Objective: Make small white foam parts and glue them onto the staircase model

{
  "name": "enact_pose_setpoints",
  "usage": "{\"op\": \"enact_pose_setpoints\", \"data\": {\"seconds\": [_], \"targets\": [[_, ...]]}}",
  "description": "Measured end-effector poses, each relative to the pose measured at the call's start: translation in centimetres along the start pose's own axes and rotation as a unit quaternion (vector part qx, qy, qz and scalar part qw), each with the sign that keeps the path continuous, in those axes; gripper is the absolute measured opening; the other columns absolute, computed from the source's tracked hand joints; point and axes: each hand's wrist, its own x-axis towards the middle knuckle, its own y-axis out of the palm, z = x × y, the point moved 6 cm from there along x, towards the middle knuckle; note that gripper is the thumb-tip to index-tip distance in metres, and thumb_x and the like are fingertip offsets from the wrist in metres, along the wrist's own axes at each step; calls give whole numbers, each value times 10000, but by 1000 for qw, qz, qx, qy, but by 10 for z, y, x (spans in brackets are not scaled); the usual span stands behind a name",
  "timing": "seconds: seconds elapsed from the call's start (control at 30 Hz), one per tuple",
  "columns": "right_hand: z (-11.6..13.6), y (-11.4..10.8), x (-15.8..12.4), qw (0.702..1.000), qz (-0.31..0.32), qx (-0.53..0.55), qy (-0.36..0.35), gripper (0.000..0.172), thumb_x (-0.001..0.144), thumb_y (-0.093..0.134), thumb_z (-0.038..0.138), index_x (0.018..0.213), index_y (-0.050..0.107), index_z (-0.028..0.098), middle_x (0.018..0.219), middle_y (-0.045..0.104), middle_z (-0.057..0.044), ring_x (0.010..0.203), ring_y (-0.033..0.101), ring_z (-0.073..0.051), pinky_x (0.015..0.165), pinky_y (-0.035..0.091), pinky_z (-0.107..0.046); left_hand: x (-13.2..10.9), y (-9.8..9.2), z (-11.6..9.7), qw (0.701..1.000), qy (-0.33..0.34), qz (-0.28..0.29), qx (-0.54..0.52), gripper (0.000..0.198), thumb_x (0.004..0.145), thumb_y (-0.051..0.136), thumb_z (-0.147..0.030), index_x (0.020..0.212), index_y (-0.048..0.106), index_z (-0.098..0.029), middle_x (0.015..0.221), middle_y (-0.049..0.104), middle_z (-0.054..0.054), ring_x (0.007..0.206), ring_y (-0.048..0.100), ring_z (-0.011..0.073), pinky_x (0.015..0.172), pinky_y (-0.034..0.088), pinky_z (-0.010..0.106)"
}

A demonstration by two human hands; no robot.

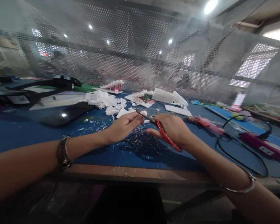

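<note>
My right hand (171,126) is closed around a pair of scissors with red handles (166,137). Their dark blades reach left to the fingertips of my left hand (123,126). That hand pinches a small white piece (143,114), perhaps foam or paper, close to the blades; its exact shape is partly hidden. Thin white shavings (140,140) lie scattered on the blue tabletop under both hands. Just beyond my left hand are a flat white scrap (124,112) and a heap of crumpled white pieces (102,100).
White models with red posts (115,86) and green posts (147,98) stand at the back. A dark phone (66,114) and a black headset (37,88) lie left. On the right are a pink glue gun (207,124), its looping cable and a magenta power strip (264,146).
</note>
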Motion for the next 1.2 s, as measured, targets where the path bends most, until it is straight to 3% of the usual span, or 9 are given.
{"op": "enact_pose_setpoints", "data": {"seconds": [0.33, 0.43, 0.57, 0.67, 0.8, 1.2], "targets": [[-3, -4, 1, 999, -1, -26, 31, 562, 799, 235, 608, 575, 520, 178, 578, 556, -42, 519, 490, -144, 476, 205, -251, 1, 6, 16, 992, -46, 24, -113, 168, 831, 336, -249, 720, 425, -159, 493, 278, -77, 420, 235, 65, 398, 221, 182], [-4, -3, 1, 999, -15, -23, 36, 547, 787, 239, 624, 634, 511, 176, 628, 559, -48, 575, 516, -165, 477, 221, -248, 1, 5, 15, 995, -45, 13, -86, 189, 831, 324, -246, 691, 423, -166, 481, 278, -75, 417, 248, 70, 403, 232, 188], [-2, 1, 1, 999, -39, -21, 10, 569, 746, 272, 664, 815, 483, 140, 784, 552, -82, 684, 531, -200, 495, 272, -253, 1, 7, 9, 999, -29, 21, 29, 219, 814, 342, -228, 635, 453, -165, 484, 322, -61, 437, 294, 79, 429, 250, 203], [2, 3, 2, 999, -42, -15, -5, 564, 754, 270, 654, 821, 478, 134, 789, 538, -82, 680, 523, -189, 517, 299, -258, 0, 8, 4, 997, -13, 29, 74, 238, 810, 339, -211, 605, 452, -167, 516, 363, -51, 456, 318, 81, 457, 271, 210], [3, -1, 4, 999, -38, -31, 5, 547, 759, 283, 645, 765, 509, 146, 768, 539, -73, 633, 505, -168, 507, 288, -257, -1, 6, 0, 997, 7, 16, 79, 286, 821, 339, -224, 546, 400, -175, 518, 355, -52, 462, 313, 79, 477, 276, 212], [-2, 0, 2, 998, 4, -55, 23, 603, 778, 226, 645, 676, 557, 151, 678, 551, -75, 611, 520, -179, 493, 259, -258, -1, 7, 10, 998, -52, 27, 23, 254, 820, 351, -276, 610, 449, -173, 463, 316, -66, 424, 292, 83, 445, 277, 205]]}}
